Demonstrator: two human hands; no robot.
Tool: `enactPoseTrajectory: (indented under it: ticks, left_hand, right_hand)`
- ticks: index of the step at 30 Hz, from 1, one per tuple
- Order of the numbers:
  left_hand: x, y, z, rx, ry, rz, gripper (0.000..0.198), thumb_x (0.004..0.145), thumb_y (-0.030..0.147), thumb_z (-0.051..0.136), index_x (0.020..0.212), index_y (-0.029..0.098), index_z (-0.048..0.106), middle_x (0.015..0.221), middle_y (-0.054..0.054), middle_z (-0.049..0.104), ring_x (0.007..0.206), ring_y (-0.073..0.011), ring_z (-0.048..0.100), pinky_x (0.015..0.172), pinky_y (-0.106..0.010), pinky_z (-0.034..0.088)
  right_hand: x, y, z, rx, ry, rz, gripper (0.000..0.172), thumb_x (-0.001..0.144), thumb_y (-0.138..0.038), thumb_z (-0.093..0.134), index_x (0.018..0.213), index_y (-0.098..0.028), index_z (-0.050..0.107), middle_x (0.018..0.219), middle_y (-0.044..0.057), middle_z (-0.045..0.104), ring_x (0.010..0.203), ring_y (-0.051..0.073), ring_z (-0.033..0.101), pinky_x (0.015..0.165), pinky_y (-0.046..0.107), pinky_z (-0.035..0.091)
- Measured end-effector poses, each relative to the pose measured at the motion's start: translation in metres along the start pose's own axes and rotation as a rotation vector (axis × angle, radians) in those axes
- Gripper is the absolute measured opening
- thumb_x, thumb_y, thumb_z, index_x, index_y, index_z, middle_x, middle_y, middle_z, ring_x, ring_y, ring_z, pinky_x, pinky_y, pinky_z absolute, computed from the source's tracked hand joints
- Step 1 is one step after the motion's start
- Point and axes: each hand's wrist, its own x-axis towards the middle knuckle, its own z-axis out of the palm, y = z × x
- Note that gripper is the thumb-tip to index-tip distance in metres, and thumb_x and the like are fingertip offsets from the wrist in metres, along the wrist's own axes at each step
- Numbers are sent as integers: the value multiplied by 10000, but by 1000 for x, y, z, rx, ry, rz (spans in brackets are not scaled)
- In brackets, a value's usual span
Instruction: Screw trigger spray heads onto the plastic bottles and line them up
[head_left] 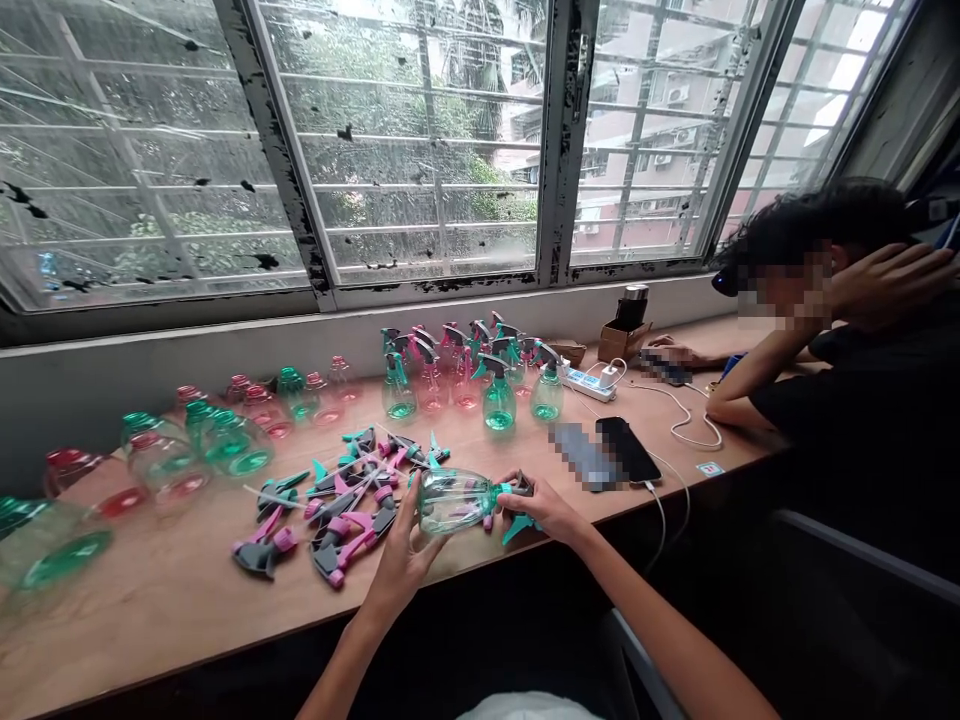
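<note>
A clear green spray bottle (456, 500) lies sideways in the air above the table's front edge, its neck toward the right. My left hand (403, 560) is closed around the bottle's base end. At the neck, my right hand (553, 510) grips a grey and teal spray head (520, 526), whose teal trigger hangs below the fingers. The collar meets the bottle's neck; whether it is threaded on cannot be told. Just left of my hands, several loose spray heads (341, 540) in pink, teal and grey lie in a heap, some with dip tubes.
Headless green and pink bottles (240, 440) stand at the left. Bottles with spray heads (499, 400) cluster near the wall. Rightward are a black phone (628, 450), a power strip (592, 385), white cables and a cardboard box (616, 342). Another person (847, 370) sits at the right.
</note>
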Motion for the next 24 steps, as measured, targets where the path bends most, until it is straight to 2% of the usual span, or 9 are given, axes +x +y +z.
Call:
enactPoseTrajectory:
  ticks: [3, 7, 11, 14, 16, 20, 24]
  left_hand:
    - [-2, 6, 1, 30, -9, -8, 1025, 894, 568, 773, 1704, 339, 188, 1781, -104, 288, 1671, -341, 263, 1368, -548, 281]
    - [-6, 8, 2, 52, -17, -5, 1038, 929, 568, 732, 1719, 343, 98, 1749, -126, 356, 1608, -344, 408, 1335, -557, 357]
    - [-4, 1, 2, 88, -16, 58, 974, 921, 537, 749, 1704, 374, 195, 1791, -77, 272, 1663, -335, 288, 1374, -538, 271]
    - [-3, -3, 2, 114, -7, 95, 907, 973, 513, 681, 1708, 390, 165, 1812, -59, 207, 1694, -313, 192, 1391, -539, 207]
    - [-3, -3, 2, 135, -14, 101, 964, 951, 509, 720, 1712, 385, 140, 1813, -69, 201, 1701, -318, 152, 1393, -542, 196]
    - [-4, 2, 1, 180, -15, 98, 1041, 910, 522, 778, 1714, 365, 137, 1803, -101, 223, 1692, -344, 188, 1392, -572, 179]
    - [-4, 2, 3, 207, -6, 124, 910, 971, 522, 689, 1707, 368, 176, 1805, -86, 223, 1693, -329, 188, 1398, -542, 175]
  right_hand:
    - [0, 0, -1, -8, -2, 3, 530, 743, -486, 956, 1001, -179, 609, 690, 9, 757, 579, 188, 724, 579, 283, 569]
    - [1, 3, -3, -12, 15, 2, 518, 752, -481, 953, 995, -179, 608, 680, 4, 749, 580, 185, 721, 584, 285, 571]
    - [2, 4, -6, -8, 48, 3, 545, 736, -535, 946, 965, -187, 594, 716, 15, 758, 584, 176, 714, 579, 281, 570]
    - [2, 5, -7, -10, 56, 6, 562, 721, -541, 951, 971, -189, 591, 715, 6, 751, 577, 179, 712, 576, 292, 578]
    - [2, 6, -7, -15, 53, 4, 556, 719, -521, 958, 980, -185, 599, 720, 0, 749, 583, 177, 715, 584, 290, 580]
    - [0, 6, -6, -29, 35, 3, 525, 740, -466, 962, 1014, -169, 627, 719, 5, 756, 590, 178, 722, 597, 283, 574]
    - [-1, 5, -5, -22, 35, 1, 500, 766, -487, 941, 971, -178, 605, 707, 14, 761, 595, 189, 728, 592, 287, 571]
